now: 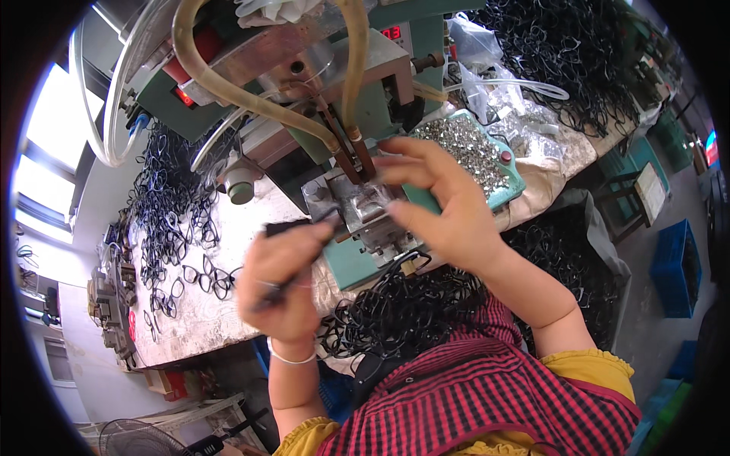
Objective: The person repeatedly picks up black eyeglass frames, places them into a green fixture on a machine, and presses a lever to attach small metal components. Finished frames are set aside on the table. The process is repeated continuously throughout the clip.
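Observation:
In front of me is a bench press with a metal fixture (367, 204) under two upright electrodes (356, 156), each fed by a tan hose. My left hand (285, 281) is closed on a thin black piece (272, 295), smeared by motion. Its dark tip reaches toward the fixture's left side. My right hand (449, 205) is at the fixture's right side, fingers spread and thumb apart from them. I make out nothing in it. Black eyeglass frames (399, 308) lie heaped in my lap, just below the fixture.
Small shiny metal parts fill a green tray (517, 182) to the right, beside clear plastic bags (525, 133). More black frames are piled at the left (171, 205) and far right (563, 53). A blue crate (677, 270) stands on the floor; a fan (141, 438) is at lower left.

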{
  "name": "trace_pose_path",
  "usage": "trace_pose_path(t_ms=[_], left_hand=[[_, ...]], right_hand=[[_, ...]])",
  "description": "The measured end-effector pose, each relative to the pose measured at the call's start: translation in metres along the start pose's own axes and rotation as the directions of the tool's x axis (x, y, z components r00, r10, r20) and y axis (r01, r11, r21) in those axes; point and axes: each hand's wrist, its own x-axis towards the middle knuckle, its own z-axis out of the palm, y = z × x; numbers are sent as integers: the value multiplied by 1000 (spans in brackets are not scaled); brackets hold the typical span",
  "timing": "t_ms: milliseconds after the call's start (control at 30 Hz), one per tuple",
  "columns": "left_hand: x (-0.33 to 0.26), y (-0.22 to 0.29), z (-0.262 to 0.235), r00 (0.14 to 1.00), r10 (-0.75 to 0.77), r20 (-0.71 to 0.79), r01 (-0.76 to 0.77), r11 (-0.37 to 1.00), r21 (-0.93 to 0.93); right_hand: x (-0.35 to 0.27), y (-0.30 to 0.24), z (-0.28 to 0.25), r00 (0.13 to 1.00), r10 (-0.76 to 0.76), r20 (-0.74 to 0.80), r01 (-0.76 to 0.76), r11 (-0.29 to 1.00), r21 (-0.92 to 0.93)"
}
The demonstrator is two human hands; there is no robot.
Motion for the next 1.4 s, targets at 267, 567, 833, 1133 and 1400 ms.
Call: trace_pose_path(t_ms=[267,567,833,1133,1400], left_hand=[[11,21,-11,967,-19,-253,-1,997,-79],[40,3,4,941,-220,-257,209,975,-72],[-1,23,-28,987,-130,-99,104,966,-237],[-10,5,-19,874,-413,-255,279,858,-432],[35,7,-7,940,-215,-265,187,974,-127]], right_hand=[[2,101,-85,979,-203,-35,34,326,-945],[-13,103,-88,806,232,-544,-212,972,101],[13,99,-91,859,400,-320,-238,864,443],[17,37,-15,989,-2,-146,8,999,43],[17,32,7,969,-241,-55,230,960,-159]])
